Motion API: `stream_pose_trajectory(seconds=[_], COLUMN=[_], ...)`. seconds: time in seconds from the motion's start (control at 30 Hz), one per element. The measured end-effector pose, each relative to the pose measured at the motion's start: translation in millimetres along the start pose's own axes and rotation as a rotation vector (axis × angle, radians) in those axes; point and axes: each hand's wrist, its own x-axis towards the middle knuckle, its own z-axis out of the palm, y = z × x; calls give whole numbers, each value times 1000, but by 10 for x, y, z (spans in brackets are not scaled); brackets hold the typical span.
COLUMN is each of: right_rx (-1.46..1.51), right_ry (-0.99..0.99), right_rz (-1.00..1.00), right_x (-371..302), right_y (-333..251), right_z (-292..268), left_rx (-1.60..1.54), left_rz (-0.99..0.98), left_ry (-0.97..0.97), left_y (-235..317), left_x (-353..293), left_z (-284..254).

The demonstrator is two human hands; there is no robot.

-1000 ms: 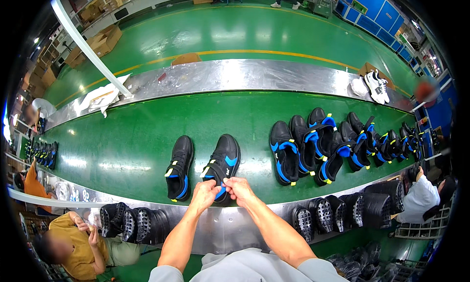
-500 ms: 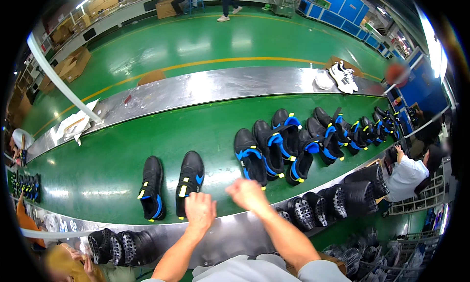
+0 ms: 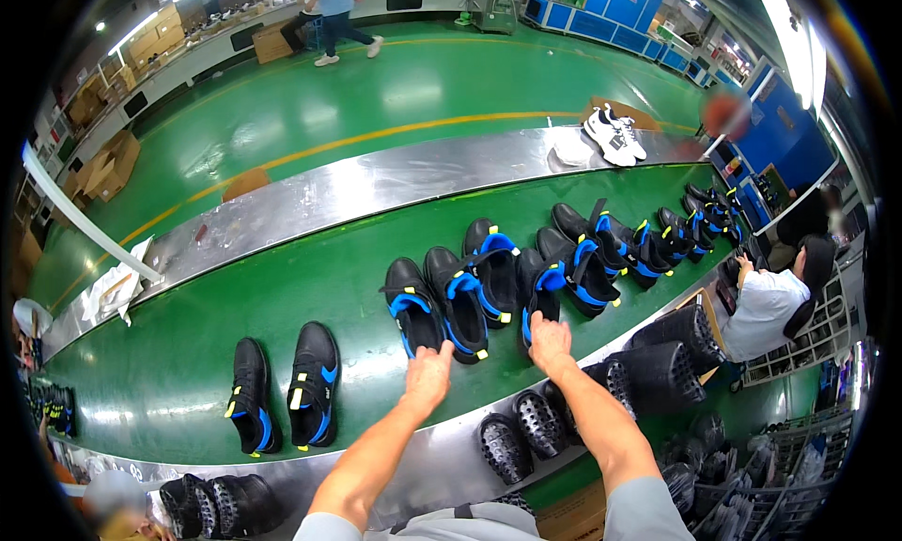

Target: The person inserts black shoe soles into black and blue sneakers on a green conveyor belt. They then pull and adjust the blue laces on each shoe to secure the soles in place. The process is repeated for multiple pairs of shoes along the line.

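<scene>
On the green belt, a row of black shoes with blue linings and yellow tabs stretches to the right. My left hand is closed at the heel of the leftmost shoe in that row, with its fingertips close to the neighbouring shoe. Further right, my right hand pinches the heel of another black shoe. Both shoes rest on the belt, toes pointing away from me. To the left of my hands stands a separate pair, a left shoe and a right shoe, side by side.
Black studded forms line the metal ledge near me. White sneakers sit on the far metal rail. A seated person works at the right; another person walks beyond the belt. A white post rises at left.
My hands have moved away from the separate pair and reached right and forward to the heels of two shoes in the row. My view has shifted right; the far person has walked left.
</scene>
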Motion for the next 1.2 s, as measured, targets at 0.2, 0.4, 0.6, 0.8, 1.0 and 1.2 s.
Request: stream_pose_trajectory(seconds=[0.2,0.4,0.6,0.8,1.0,1.2], right_rx=[142,312,162,572,172,398], right_ry=[-207,-131,-91,322,715,199], right_rz=[-81,144,258,215,534,709], right_x=[142,439,344,-534,-2098,-2756], right_y=[-182,-352,9,587,2250,2816], right_z=[-388,-86,-100,-855,-1808,-1287], left_rx=[66,137,112,42,-32,-84], left_rz=[-43,-139,-135,37,22,195], left_ry=[-76,-120,-88,10,8,458], left_y=[280,190,-169,-75,-72,-3], left_x=[85,102,-772,-679,-929,-982], left_z=[-244,-191,-44,-147,-269,-452])
